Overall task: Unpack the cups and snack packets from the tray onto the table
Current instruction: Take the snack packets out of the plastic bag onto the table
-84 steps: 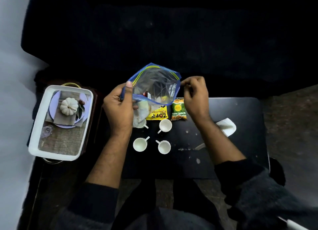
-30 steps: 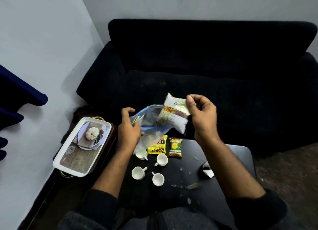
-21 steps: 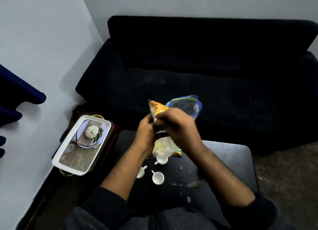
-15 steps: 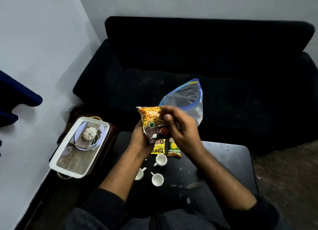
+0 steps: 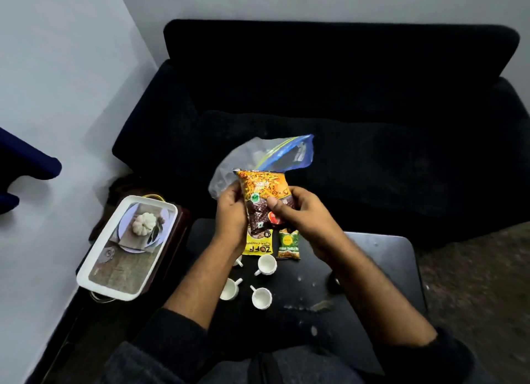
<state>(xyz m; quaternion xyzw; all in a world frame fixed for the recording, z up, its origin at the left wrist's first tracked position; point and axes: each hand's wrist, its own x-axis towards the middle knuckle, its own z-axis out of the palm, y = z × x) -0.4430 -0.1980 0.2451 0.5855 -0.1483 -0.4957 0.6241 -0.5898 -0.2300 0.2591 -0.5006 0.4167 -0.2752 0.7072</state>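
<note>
Snack packet, orange and brown (image 5: pixel 265 200) — held upright above the far edge of the black table (image 5: pixel 378 269). Your left hand (image 5: pixel 231 217) grips its left side; your right hand (image 5: pixel 298 214) closes on its right side, thumb pressed across the front. A clear zip bag with a blue top (image 5: pixel 275 157) rises behind the packet; which of your hands pinches it, you cannot tell.

On the table, below the held packet:
- yellow packet (image 5: pixel 256 244), partly hidden by your left hand
- green packet (image 5: pixel 289 245), just beside the yellow one, on its right
- white cups — one (image 5: pixel 266 264) near the green packet, two more (image 5: pixel 229 289) (image 5: pixel 261 297) closer to you, a fourth (image 5: pixel 238 260) mostly hidden under your left wrist

Left of the table: white tray (image 5: pixel 94 269), its base printed with a pumpkin picture. Beyond the table: black sofa (image 5: pixel 344 96).
</note>
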